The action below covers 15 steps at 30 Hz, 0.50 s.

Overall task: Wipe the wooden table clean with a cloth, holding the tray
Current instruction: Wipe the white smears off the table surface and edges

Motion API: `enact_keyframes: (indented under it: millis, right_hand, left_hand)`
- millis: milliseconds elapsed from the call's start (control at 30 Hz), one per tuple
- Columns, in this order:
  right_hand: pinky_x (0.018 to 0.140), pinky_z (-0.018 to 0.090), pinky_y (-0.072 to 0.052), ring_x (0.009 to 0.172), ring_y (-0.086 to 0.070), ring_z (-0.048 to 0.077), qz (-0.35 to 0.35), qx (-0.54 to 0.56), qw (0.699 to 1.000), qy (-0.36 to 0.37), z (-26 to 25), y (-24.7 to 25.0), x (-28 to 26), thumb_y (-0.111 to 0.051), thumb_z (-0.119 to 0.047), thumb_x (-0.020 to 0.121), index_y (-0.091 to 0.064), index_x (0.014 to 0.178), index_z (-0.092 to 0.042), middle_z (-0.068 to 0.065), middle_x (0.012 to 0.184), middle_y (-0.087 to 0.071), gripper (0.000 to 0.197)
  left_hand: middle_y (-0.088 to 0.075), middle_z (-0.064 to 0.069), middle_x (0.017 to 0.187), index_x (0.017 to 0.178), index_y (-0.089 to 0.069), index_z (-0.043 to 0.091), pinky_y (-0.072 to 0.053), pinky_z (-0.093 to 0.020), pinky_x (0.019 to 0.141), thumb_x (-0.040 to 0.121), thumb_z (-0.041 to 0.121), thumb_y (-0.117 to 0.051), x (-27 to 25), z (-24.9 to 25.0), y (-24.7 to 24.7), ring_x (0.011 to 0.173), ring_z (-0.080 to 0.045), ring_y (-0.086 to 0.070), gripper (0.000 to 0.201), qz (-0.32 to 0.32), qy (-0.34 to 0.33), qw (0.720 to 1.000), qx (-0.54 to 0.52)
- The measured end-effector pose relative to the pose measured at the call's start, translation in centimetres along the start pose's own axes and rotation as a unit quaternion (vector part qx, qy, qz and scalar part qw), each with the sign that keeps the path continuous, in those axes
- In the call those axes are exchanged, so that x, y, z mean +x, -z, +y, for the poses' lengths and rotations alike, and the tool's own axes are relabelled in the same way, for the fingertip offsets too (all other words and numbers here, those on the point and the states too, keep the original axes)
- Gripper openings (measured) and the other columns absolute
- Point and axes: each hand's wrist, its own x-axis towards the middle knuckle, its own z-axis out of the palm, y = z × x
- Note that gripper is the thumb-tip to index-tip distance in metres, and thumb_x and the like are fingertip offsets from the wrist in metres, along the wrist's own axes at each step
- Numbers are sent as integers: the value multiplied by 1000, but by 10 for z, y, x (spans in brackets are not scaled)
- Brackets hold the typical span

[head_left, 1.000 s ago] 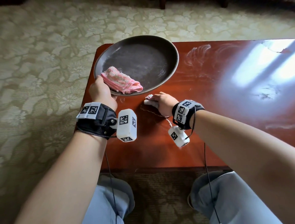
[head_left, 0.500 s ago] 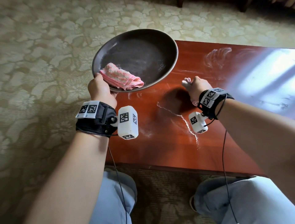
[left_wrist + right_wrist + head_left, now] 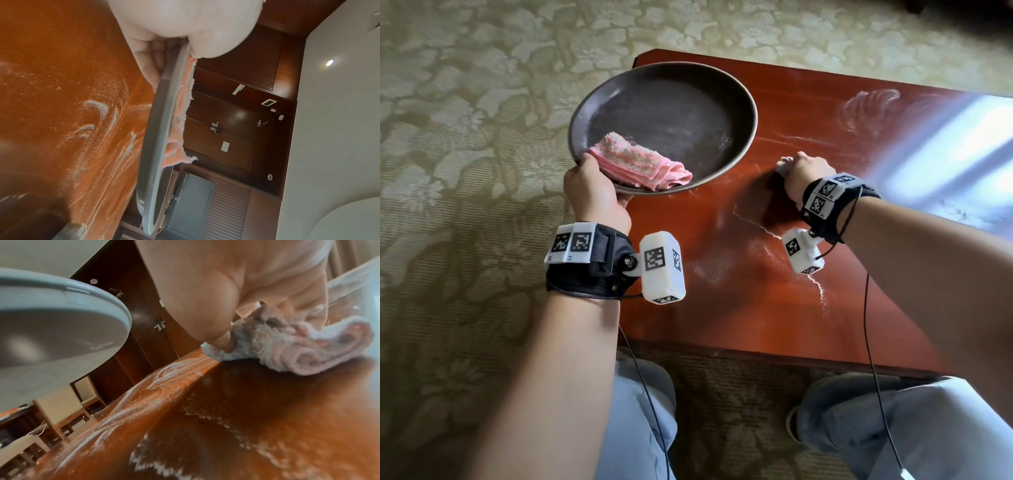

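My left hand (image 3: 594, 190) grips the near rim of a round dark tray (image 3: 681, 113), thumb on top and fingers underneath, holding it lifted over the table's left corner. A folded pink cloth (image 3: 640, 164) lies in the tray by my thumb; it also shows along the tray's edge (image 3: 180, 113) in the left wrist view. My right hand (image 3: 804, 173) presses a second bunched pink cloth (image 3: 292, 345) onto the red-brown wooden table (image 3: 756, 308), right of the tray. White powder streaks (image 3: 767, 236) cross the tabletop.
More powder smears (image 3: 866, 106) mark the far part of the table, beside a bright window reflection (image 3: 962, 137). Patterned carpet (image 3: 465, 137) surrounds the table. My knees (image 3: 911, 428) sit below the near edge. Chairs (image 3: 82, 394) stand beyond the table.
My right hand with its cloth swept from just below the tray's front rim away to the right, leaving a powder line. The tray stayed lifted in my left hand.
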Motion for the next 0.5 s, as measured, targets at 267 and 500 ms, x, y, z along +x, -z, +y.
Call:
enact_keyframes:
  millis: [267, 500]
  right_hand:
    - [98, 46, -47, 117, -55, 38, 16, 30, 998, 58, -24, -4, 10, -50, -26, 92, -57, 127, -21, 12, 130, -54, 36]
    - [98, 39, -47, 117, -55, 32, -7, 30, 987, 158, -34, -12, 6, -49, -19, 89, -57, 125, -28, 7, 123, -55, 37]
  left_hand:
    - [-64, -14, 113, 122, -60, 8, -62, -47, 65, 100, 30, -52, 10, 0, -1, 88, -29, -71, 32, 3, -10, 1000, -13]
    - [-65, -15, 113, 124, -59, 7, -62, -47, 65, 100, 28, -52, 12, 0, 2, 90, -30, -71, 33, -2, -7, 1000, -27]
